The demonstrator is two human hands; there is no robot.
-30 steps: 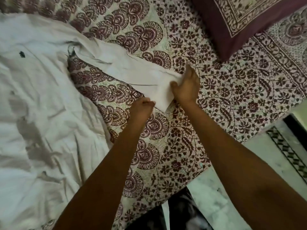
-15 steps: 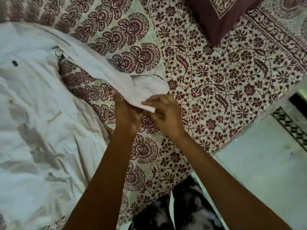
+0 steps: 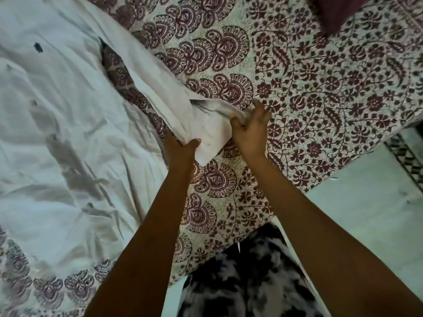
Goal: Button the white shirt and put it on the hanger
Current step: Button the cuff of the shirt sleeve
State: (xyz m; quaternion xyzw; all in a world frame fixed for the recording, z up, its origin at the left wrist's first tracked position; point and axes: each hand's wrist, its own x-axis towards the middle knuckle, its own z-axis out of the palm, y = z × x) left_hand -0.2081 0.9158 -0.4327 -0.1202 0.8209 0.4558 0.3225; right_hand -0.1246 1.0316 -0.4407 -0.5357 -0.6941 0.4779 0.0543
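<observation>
Near bed edge (image 3: 297, 195), hands (image 3: 183, 147) (image 3: 250, 131) grip sleeve (image 3: 206, 124).

shirt body (image 3: 57, 133): cut off by the frame's edges from 8 to 11 o'clock; collar and far sleeve out of view.
placket: buttons too small to tell fastened from open.
dark mark (image 3: 38, 47): at 10 o'clock on the shirt; blurred, nature unclear.
sleeve cuff (image 3: 212, 131): part covered by both hands; any cuff button not discernible.
left hand (image 3: 180, 145): fingers tucked under the cuff, hidden; only thumb and back show.
right hand (image 3: 250, 129): fingertips buried in cloth.
pillow (image 3: 336, 10): at 1 o'clock, cropped by the top edge.
bedspread (image 3: 320, 92): runs past the top and right edges.
patterned garment (image 3: 240, 282): at 6 o'clock, blurred, cut by the bottom edge.
</observation>
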